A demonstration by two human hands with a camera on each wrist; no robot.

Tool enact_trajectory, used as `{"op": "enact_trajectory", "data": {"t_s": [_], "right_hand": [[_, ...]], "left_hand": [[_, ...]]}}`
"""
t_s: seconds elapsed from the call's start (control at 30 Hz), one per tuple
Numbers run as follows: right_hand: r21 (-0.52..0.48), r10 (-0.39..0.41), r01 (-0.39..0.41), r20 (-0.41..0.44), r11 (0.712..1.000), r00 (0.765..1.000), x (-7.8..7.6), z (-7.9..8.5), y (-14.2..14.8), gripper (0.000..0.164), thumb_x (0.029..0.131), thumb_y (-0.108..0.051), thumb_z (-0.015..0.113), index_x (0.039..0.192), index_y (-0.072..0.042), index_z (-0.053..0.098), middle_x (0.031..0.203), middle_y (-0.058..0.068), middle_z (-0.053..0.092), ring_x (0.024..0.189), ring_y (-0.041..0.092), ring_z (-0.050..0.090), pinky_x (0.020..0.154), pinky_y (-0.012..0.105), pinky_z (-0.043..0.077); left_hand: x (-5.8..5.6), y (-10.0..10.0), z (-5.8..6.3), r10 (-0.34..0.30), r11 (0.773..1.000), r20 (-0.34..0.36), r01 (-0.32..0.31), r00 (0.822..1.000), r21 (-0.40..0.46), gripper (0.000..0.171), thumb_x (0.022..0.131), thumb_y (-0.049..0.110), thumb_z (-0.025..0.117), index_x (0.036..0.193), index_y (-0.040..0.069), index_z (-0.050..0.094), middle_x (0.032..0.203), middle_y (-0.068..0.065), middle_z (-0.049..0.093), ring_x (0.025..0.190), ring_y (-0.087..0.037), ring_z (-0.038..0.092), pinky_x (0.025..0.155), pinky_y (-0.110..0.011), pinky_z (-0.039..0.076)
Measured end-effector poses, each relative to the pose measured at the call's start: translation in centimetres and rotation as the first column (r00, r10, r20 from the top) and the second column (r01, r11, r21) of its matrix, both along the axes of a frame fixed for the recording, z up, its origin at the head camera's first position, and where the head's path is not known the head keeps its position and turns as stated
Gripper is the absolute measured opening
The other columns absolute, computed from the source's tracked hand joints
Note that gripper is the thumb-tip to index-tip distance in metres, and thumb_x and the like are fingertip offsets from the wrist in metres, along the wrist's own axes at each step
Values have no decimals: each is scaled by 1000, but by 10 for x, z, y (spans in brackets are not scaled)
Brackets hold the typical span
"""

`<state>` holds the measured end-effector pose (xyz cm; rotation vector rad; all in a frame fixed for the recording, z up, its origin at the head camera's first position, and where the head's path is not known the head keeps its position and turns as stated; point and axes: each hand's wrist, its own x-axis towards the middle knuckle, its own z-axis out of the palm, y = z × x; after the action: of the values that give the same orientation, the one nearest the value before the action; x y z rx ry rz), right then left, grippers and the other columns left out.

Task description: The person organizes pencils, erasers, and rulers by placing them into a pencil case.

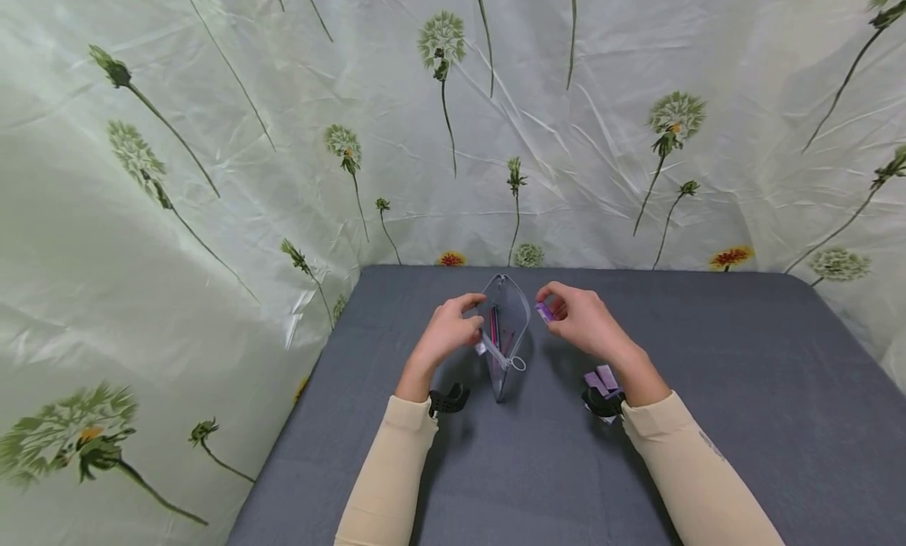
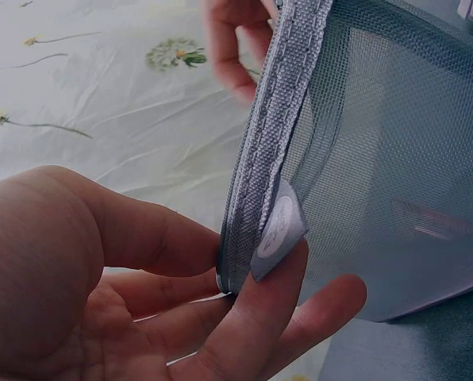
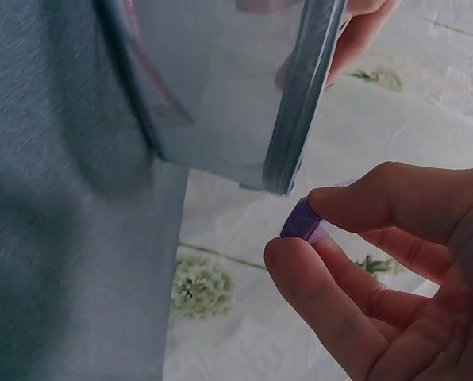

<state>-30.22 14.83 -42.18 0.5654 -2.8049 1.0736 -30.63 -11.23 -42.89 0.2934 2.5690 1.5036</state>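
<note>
A grey mesh zip pouch (image 1: 499,382) stands upright on the table with its top spread open. My left hand (image 1: 450,324) pinches its zipped rim at the left, thumb on one face and fingers on the other, by a small pale tag (image 2: 280,232). Inside the pouch are slim pencil-like sticks (image 1: 495,326), one dark and one pink. To the right of the opening, my right hand (image 1: 587,322) holds a small purple block (image 3: 301,221) between thumb and fingertips, apart from the pouch.
More small purple pieces (image 1: 603,379) lie on the dark grey table (image 1: 524,467) beneath my right wrist, partly hidden by the black wrist strap (image 1: 602,403). A ring pull (image 1: 518,363) hangs at the pouch's near end. A flower-print sheet (image 1: 566,176) rises behind the table.
</note>
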Motion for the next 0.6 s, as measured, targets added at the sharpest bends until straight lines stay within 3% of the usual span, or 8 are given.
{"op": "enact_trajectory", "data": {"t_s": [0.1, 0.37, 0.6], "right_hand": [[-2, 7, -7, -11, 1000, 1000, 0, 5, -7, 37, 83, -1, 73, 117, -16, 66, 94, 4, 67, 84, 21, 64, 71, 41, 53], [-2, 26, -26, 13, 1000, 1000, -5, 12, -25, 37, 85, -3, 75, 118, -16, 65, 94, 2, 66, 84, 19, 64, 71, 39, 54], [-12, 27, -27, 13, 1000, 1000, -11, 11, -38, 36, 85, -2, 76, 116, -17, 64, 91, 2, 64, 80, 18, 62, 68, 37, 52]], "left_hand": [[1, 0, 0, 4, 1000, -1, -4, 1000, -4, 47, 98, 11, 54, 145, 19, 56, 149, -9, 50, 63, -28, 61, 63, -32, 50], [1, 2, 2, 12, 1000, -2, -12, 1000, -9, 47, 98, 11, 55, 145, 19, 56, 150, -10, 49, 58, -20, 59, 63, -32, 50], [0, 3, 3, 15, 1000, -3, -15, 1000, -16, 48, 97, 11, 55, 145, 16, 56, 148, -10, 51, 70, -28, 66, 64, -32, 50]]}}
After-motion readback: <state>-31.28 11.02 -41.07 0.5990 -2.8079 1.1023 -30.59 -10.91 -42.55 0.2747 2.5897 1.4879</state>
